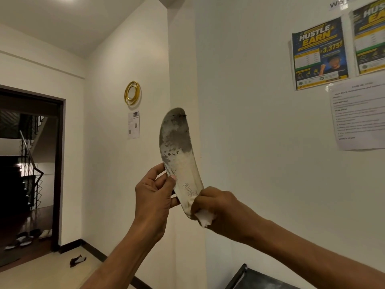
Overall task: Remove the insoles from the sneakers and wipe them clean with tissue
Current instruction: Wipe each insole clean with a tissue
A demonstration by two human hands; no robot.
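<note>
Your left hand [154, 197] sits at the lower centre of the frame, its thumb pressed on the face of the insole [179, 147] and its fingers curled behind the left edge, so it pinches the insole near the heel. Your right hand [220, 207], just to the right of it, is closed round a crumpled white tissue [205, 220] and holds it against the insole's bottom end. The two hands are close together, with only the heel part of the insole between them.

You hold the insole nearly upright in mid-frame, toe end up and leaning slightly left, in front of the wall corner. Its lower half is off-white with faint printed lettering. Its upper half is covered with grey, blotchy grime and dark specks.

Behind it, a gold ring-shaped mirror [131, 93] hangs above a small paper notice [133, 125]. Two posters [319, 53] and a printed sheet [358, 113] fill the upper right. A dark doorway [31, 163] opens at the left, with sandals [27, 238] on the floor inside.
</note>
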